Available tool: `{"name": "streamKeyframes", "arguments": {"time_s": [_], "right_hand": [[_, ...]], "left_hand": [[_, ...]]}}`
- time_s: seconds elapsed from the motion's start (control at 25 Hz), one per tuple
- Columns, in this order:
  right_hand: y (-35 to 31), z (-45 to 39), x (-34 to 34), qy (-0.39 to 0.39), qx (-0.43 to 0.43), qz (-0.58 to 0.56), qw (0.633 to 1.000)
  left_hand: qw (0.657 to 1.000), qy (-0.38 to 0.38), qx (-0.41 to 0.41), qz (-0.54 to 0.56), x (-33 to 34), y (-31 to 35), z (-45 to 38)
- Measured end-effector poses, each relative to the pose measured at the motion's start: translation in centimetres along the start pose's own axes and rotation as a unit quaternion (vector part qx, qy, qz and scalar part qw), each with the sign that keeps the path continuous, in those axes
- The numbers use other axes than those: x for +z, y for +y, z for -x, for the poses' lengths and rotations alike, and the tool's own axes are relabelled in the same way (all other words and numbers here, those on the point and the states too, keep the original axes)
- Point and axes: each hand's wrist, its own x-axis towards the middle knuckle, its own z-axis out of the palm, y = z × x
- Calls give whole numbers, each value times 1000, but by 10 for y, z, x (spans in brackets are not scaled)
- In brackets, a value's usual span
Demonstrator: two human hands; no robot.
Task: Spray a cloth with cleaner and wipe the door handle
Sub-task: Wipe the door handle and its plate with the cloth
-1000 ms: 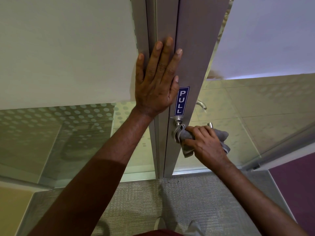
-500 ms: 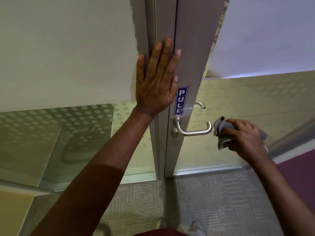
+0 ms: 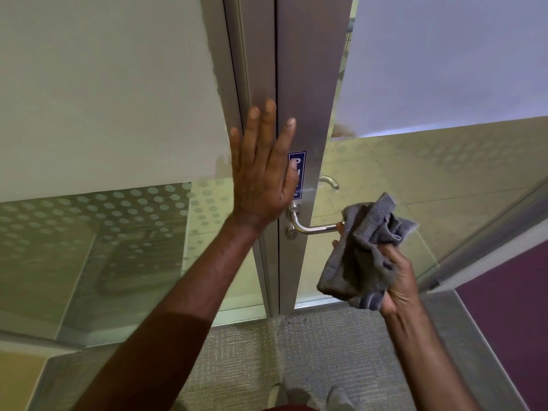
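Note:
A silver lever door handle (image 3: 311,228) sticks out to the right from the metal door frame (image 3: 305,84). My right hand (image 3: 397,280) grips a crumpled grey cloth (image 3: 361,253) just right of the handle's free end; the cloth hides that end. My left hand (image 3: 264,170) lies flat with straight fingers against the door's metal edge, above the handle, and covers part of a blue PULL sign (image 3: 298,173). No spray bottle is in view.
Frosted and dotted glass panels (image 3: 103,232) flank the door on both sides. A second handle (image 3: 329,182) shows through the glass on the far side. Grey carpet (image 3: 237,366) lies underfoot, with purple flooring (image 3: 510,307) at the right and my shoes (image 3: 305,393) at the bottom edge.
My right hand slid the cloth along the handle from its base to its free end and has turned, so the cloth now hangs open. My left hand dropped slightly, covering part of the sign.

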Motion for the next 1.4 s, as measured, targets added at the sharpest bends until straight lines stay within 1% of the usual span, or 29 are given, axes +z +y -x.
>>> {"name": "streamKeyframes", "arguments": {"time_s": [0.08, 0.12, 0.2, 0.28, 0.32, 0.36, 0.44, 0.48, 0.52, 0.56, 0.64, 0.68, 0.76, 0.8, 0.84, 0.92, 1.04, 1.08, 1.16, 1.24, 1.28, 1.36, 1.4], "right_hand": [[4, 2, 11, 11, -2, -27, 1000], [3, 4, 16, 1, -4, -34, 999], [1, 5, 25, -37, 9, -46, 998], [2, 9, 34, -84, 27, -71, 994], [3, 13, 37, -109, 35, -82, 990], [6, 14, 38, -126, 40, -84, 988], [11, 15, 39, -117, 42, -61, 990], [12, 17, 40, -105, 42, -44, 993], [12, 18, 41, -92, 41, -21, 995], [11, 19, 43, -84, 48, 4, 995], [12, 21, 42, -68, 58, 62, 994], [13, 20, 37, -40, 47, 92, 994], [14, 20, 31, 22, -2, 148, 989], [14, 21, 29, 33, -18, 164, 986], [14, 24, 29, 23, -29, 183, 982], [13, 32, 26, -18, -42, 256, 966], [11, 38, 23, -28, -83, 366, 926], [11, 38, 20, -35, -92, 383, 919], [9, 41, 18, -32, -103, 380, 919], [9, 45, 18, -8, -111, 357, 928], [11, 47, 18, 6, -117, 361, 925], [13, 51, 16, 14, -138, 423, 896], [13, 54, 16, -1, -150, 448, 882]], "left_hand": [[992, -52, -57, 100, -4, 22, 25], [978, -85, -109, 159, -7, 35, 37], [925, -150, -236, 257, -16, 58, 59], [875, -177, -324, 315, -27, 76, 76], [843, -191, -364, 347, -32, 82, 82], [798, -216, -408, 388, -36, 86, 85], [673, -285, -486, 479, -42, 89, 89], [625, -310, -506, 508, -42, 88, 92], [597, -321, -517, 523, -42, 87, 95], [588, -319, -526, 526, -42, 85, 98], [601, -284, -544, 512, -41, 82, 99], [611, -267, -548, 505, -40, 80, 100], [627, -251, -550, 492, -40, 79, 102], [633, -245, -553, 483, -39, 79, 104], [637, -238, -558, 475, -39, 80, 106], [640, -223, -569, 466, -39, 83, 111], [627, -217, -576, 477, -41, 81, 115], [617, -214, -579, 489, -43, 79, 116], [594, -207, -581, 516, -44, 76, 117], [586, -195, -585, 526, -46, 75, 118], [586, -184, -591, 523, -47, 76, 118], [591, -162, -609, 504, -48, 78, 121], [599, -158, -612, 492, -49, 79, 122]]}}
